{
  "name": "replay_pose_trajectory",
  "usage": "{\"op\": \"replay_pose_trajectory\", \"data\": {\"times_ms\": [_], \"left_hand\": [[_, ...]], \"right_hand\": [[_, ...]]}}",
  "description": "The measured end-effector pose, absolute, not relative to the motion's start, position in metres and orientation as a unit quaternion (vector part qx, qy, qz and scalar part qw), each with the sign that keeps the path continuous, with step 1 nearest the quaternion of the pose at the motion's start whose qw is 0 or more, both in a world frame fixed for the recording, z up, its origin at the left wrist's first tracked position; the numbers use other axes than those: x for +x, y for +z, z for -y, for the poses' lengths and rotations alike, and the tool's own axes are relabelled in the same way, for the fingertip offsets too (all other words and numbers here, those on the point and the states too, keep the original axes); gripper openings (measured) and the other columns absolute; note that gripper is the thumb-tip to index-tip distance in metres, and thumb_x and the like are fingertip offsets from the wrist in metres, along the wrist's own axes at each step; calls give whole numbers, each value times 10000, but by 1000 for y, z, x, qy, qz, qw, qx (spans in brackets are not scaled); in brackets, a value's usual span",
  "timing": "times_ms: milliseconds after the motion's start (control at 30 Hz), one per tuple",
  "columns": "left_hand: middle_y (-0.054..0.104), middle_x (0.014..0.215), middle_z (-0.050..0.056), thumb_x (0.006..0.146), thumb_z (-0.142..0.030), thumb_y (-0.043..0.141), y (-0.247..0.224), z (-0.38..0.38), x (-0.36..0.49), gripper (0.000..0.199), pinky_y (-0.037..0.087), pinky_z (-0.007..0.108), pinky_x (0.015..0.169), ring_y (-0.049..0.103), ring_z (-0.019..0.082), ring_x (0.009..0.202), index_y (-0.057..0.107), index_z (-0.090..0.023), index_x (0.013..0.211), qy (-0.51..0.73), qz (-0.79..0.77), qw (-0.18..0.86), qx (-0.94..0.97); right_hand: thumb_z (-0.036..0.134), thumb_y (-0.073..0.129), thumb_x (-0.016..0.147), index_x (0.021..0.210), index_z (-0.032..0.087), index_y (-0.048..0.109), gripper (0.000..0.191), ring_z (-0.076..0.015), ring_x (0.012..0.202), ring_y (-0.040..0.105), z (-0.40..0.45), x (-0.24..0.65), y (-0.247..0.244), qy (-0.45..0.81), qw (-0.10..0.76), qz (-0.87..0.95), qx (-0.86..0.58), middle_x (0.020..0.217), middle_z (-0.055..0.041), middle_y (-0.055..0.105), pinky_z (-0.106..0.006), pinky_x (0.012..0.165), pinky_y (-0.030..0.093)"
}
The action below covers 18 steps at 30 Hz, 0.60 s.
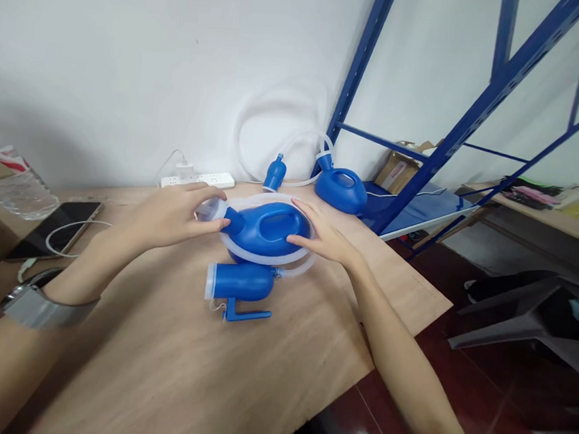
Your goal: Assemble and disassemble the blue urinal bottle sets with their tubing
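A blue plastic urinal bottle (263, 231) with a moulded handle lies on the wooden table, its neck pointing left. A translucent hose (249, 254) loops around it. My left hand (182, 215) is closed round the clear cap (213, 210) at the neck, its thumb touching the blue plastic. At the other end, my right hand (325, 233) holds the bottle's rounded end and the hose between thumb and fingers. In front lies a blue funnel-shaped receiver (244, 282), joined to the hose, with a blue lid (246, 315) hanging by a thin cord.
A second blue urinal bottle (342, 189) with its receiver (275, 173) and hose stands by the wall. Behind my left hand is a white power strip (217, 180). On the left lie a phone (50, 231) and a plastic water bottle (26, 186). A blue metal shelf (395, 205) rises on the right.
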State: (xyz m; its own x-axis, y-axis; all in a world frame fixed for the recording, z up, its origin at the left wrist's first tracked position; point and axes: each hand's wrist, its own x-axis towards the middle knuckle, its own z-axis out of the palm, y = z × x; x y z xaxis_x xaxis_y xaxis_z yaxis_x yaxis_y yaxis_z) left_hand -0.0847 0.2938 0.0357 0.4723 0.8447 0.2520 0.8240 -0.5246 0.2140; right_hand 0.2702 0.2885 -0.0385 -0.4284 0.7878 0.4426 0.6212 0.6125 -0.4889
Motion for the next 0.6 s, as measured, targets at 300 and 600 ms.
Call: {"op": "replay_pose_trajectory", "data": {"times_ms": [300,600], "left_hand": [[700,1424,146,963,-698,504,37,-294,-101,666,514,510,974,679,400,1203,657,-265,1445,182,-505,-59,841],[756,1081,153,1036,-586,498,16,-227,-28,462,545,480,831,727,363,1009,758,-211,1106,66,-411,-50,908]], "right_hand": [[571,624,1054,1036,205,742,386,-256,952,734,-264,236,-46,56,280,896,-342,1014,-93,783,-410,891,580],[462,554,1118,1383,196,712,408,-260,1040,749,-272,234,-65,95,172,932,-306,1133,-110,789,-455,989,568]]}}
